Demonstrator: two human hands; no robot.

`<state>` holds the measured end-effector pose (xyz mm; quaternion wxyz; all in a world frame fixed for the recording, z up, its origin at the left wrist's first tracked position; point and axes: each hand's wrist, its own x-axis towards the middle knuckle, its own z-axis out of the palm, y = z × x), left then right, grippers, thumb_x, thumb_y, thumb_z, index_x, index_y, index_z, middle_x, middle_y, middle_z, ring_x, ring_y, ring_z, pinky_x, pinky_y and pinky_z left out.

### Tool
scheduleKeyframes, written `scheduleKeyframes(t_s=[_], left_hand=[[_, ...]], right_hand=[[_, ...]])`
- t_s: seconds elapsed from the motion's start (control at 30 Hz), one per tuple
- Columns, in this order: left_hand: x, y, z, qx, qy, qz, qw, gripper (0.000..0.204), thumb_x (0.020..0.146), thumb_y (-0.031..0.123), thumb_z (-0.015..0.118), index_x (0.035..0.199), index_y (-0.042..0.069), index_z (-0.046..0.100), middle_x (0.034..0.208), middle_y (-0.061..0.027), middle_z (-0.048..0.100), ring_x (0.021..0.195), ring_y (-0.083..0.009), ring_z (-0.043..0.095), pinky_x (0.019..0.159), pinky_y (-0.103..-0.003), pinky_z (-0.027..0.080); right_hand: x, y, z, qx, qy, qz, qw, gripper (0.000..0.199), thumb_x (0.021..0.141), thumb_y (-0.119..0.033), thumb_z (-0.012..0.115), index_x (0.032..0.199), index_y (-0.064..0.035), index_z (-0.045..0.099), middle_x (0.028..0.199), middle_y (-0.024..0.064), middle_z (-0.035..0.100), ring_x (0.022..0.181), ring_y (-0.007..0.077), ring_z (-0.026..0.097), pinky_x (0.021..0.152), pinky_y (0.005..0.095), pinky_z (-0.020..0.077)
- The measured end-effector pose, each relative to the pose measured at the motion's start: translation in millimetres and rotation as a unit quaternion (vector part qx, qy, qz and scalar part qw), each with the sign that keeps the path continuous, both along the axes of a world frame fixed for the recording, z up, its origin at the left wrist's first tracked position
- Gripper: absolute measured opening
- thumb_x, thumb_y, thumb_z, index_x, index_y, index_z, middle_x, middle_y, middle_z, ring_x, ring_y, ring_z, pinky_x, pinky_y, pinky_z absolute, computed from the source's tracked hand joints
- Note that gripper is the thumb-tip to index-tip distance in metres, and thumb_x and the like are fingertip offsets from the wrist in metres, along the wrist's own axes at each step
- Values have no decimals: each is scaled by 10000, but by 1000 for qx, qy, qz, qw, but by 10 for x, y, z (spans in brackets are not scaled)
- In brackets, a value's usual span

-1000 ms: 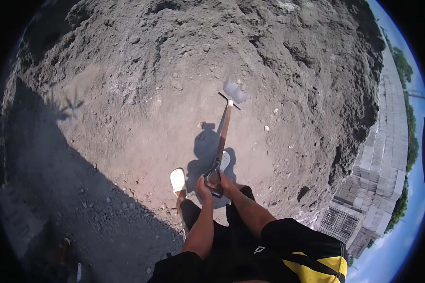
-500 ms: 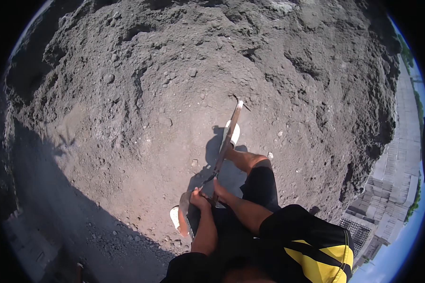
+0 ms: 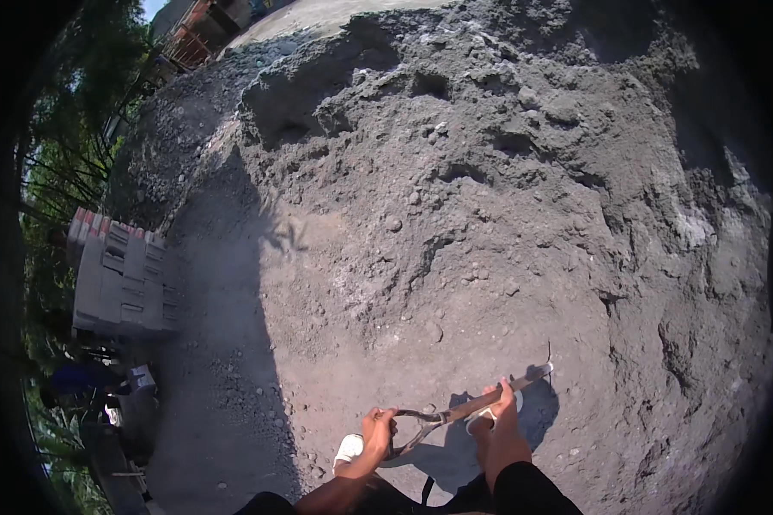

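No container is in view; the loose material lies unheld in a large grey pile of sand and gravel (image 3: 489, 215) that fills most of the view, with clods and small stones on its slope.

The shovel (image 3: 468, 410) lies nearly level across the lower middle of the view, low over the flat ground at the foot of the pile. Its grip end points to the person's left; its shaft runs up and to the right, ending near the pile's edge, where the blade is seen edge-on and is hard to make out.

The left hand (image 3: 376, 432) is closed around the grip end of the shovel. The right hand (image 3: 502, 402) is closed around the shaft further along, towards the blade end. Both forearms enter from the lower edge. A light-coloured shoe (image 3: 349, 448) stands just beside the left hand.

A stack of grey concrete blocks (image 3: 116, 279) stands well apart at the left, with trees (image 3: 51, 172) behind it.
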<state>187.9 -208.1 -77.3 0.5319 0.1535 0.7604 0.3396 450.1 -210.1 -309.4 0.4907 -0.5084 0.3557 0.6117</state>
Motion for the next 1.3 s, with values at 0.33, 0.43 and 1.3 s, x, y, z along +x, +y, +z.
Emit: scheduleKeyframes(t_s=[0.33, 0.43, 1.3], left_hand=[[-194, -215, 150, -27, 189, -54, 980, 229, 726, 135, 609, 586, 23, 466, 471, -41, 462, 373, -108, 407, 352, -271, 322], [-435, -203, 225, -11, 180, -70, 981, 224, 713, 131, 613, 585, 23, 465, 467, -39, 457, 374, -107, 406, 358, -269, 326], [-1440, -73, 1424, 197, 113, -703, 674, 358, 664, 361, 595, 759, 17, 608, 762, -217, 602, 755, -355, 594, 680, -401, 468]], right_hand=[[-279, -158, -122, -40, -12, -7, 999, 112, 804, -106, 543, 772, -58, 448, 631, 41, 443, 552, 180, 462, 543, 332, 448], [-378, -273, 80, -33, -30, -17, 999, 113, 799, -98, 532, 752, -61, 437, 615, 35, 425, 539, 176, 448, 528, 324, 436], [-2762, -3263, 1758, 63, -121, -522, 842, 247, 840, -133, 433, 599, -115, 380, 560, 23, 387, 552, 172, 406, 686, 346, 429]])
